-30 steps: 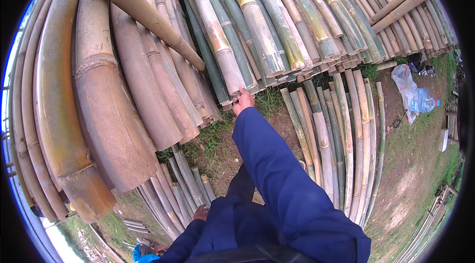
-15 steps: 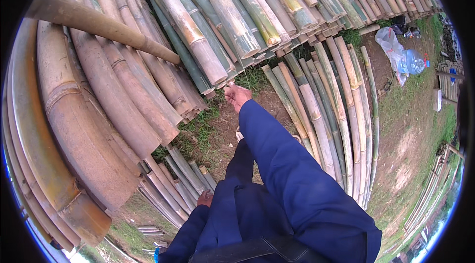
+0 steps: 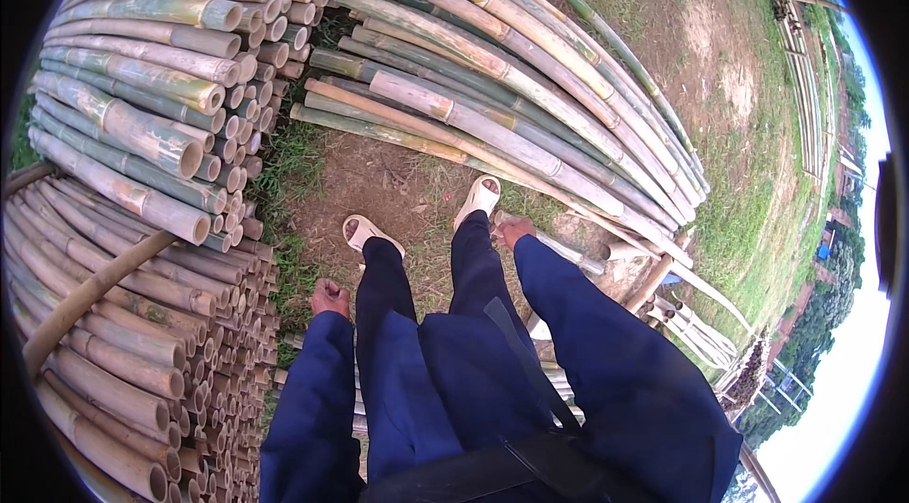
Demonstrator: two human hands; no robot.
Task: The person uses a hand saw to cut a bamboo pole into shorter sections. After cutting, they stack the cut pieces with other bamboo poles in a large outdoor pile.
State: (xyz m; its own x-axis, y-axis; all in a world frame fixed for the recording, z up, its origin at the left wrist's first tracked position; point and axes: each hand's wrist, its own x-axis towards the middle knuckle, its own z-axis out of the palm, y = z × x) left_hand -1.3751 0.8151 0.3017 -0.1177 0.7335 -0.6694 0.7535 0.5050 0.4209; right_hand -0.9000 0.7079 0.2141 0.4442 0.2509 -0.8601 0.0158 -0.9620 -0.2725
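Observation:
My left hand (image 3: 330, 298) hangs at my left side with its fingers curled in, and nothing shows in it. It is nearest to the cut ends of a tall stack of bamboo poles (image 3: 151, 332). My right hand (image 3: 512, 231) is low on my right, beside my foot. Behind it lies a short pale bamboo piece (image 3: 573, 255); whether they touch, I cannot tell. Its fingers are small and partly hidden. In front of me, a row of long green and tan bamboo poles (image 3: 530, 77) lies on the ground.
Another high stack of greenish bamboo (image 3: 142, 77) stands at the far left. A loose bamboo pole (image 3: 99, 299) leans across the stacks. My feet, in pale sandals (image 3: 478, 200), stand on bare soil (image 3: 379, 181) with grass around. More poles (image 3: 800, 86) rest at the far right.
My view has swung to the right, so the stacks now sit at the left. My right hand has left the stack's pole ends and dropped to my side. Both feet now show.

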